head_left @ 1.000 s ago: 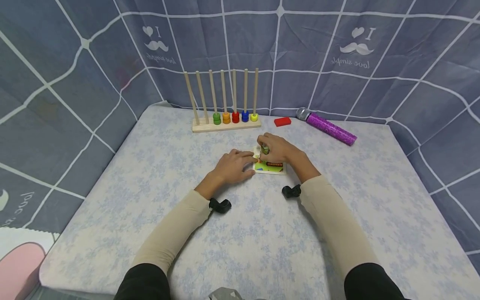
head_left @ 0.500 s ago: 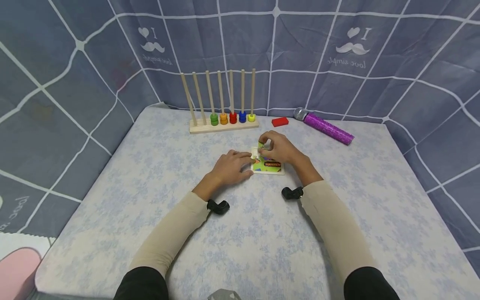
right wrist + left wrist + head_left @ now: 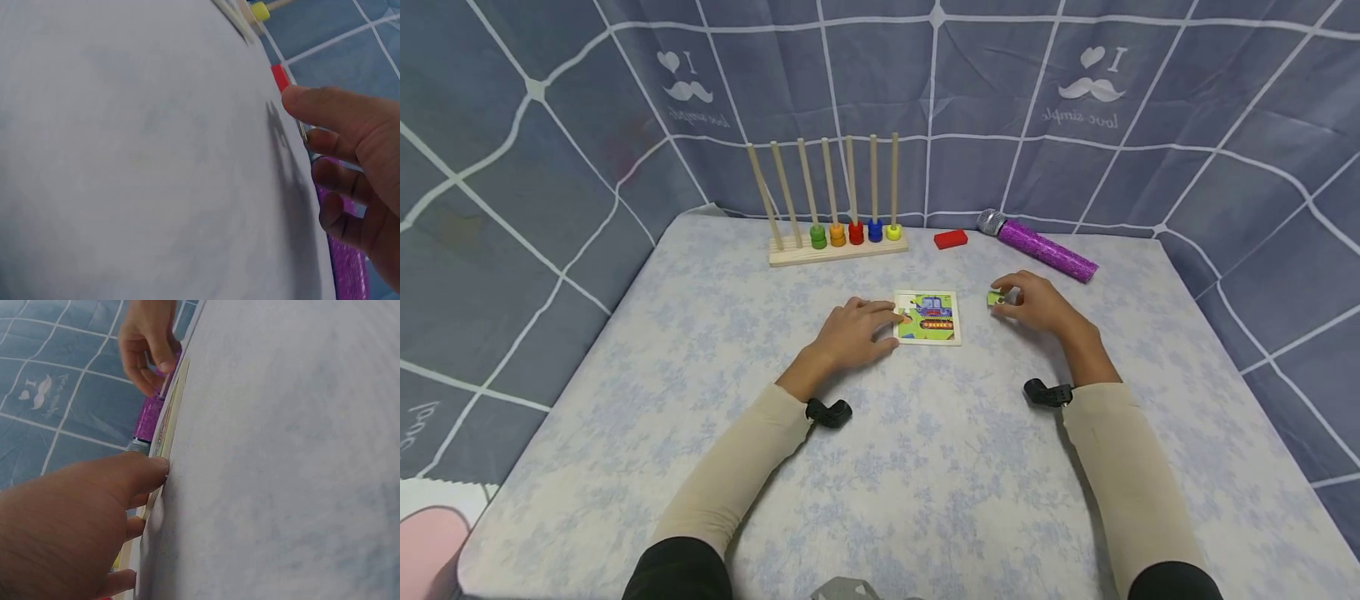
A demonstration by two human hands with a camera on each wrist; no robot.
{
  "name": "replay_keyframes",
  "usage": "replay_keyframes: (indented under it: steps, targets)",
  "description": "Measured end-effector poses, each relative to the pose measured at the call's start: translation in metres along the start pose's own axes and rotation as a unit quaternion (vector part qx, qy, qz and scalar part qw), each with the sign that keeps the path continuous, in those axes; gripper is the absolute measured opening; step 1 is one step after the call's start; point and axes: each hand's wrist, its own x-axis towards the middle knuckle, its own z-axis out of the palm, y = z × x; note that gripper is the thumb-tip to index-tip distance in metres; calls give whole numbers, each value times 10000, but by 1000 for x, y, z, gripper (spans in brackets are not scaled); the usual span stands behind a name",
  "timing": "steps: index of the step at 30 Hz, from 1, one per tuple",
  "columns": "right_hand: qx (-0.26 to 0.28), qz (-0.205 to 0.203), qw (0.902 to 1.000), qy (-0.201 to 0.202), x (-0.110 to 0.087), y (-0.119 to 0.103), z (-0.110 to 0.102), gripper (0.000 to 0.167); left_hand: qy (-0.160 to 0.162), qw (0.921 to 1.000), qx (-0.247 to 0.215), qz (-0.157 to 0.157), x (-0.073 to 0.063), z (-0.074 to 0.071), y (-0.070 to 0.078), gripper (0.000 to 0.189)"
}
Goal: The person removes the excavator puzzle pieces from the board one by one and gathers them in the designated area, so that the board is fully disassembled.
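A small jigsaw puzzle (image 3: pixel 928 337) in a pale frame lies mid-table in the head view, with a blue and red tracked vehicle pictured on green. At its left edge, my left hand (image 3: pixel 853 333) rests with fingers fairly straight, index on the picture and thumb by the near corner. To the right of the puzzle, my right hand (image 3: pixel 1037 302) pinches a small green puzzle piece (image 3: pixel 996 298) between thumb and index finger. That piece shows edge-on in the right wrist view, held over the table. A pale gap shows at the puzzle's upper left.
Behind stands a wooden peg rack (image 3: pixel 835 254) with coloured rings on several of its rods. A red block (image 3: pixel 951 239) and a purple glitter microphone (image 3: pixel 1048 250) lie at the back. Patterned cloth (image 3: pixel 985 100) hangs behind the table.
My right hand has lifted the piece off the puzzle and carried it to the right, uncovering the picture. The left hand has stayed at the puzzle's left edge.
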Motion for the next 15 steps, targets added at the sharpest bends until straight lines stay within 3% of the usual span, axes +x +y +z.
replay_keyframes:
  steps: [4,10,15]
  targets:
    - [161,202,9996,-92,-5,8,3,43,-7,10000,-72,-2,-1,1,-1,48]
    - [269,171,9993,206,-11,13,10,35,22,9999,-104,18,0,4,-2,48]
    - [335,250,9986,321,-15,15,14,38,59,9999,-92,30,0,3,-3,48]
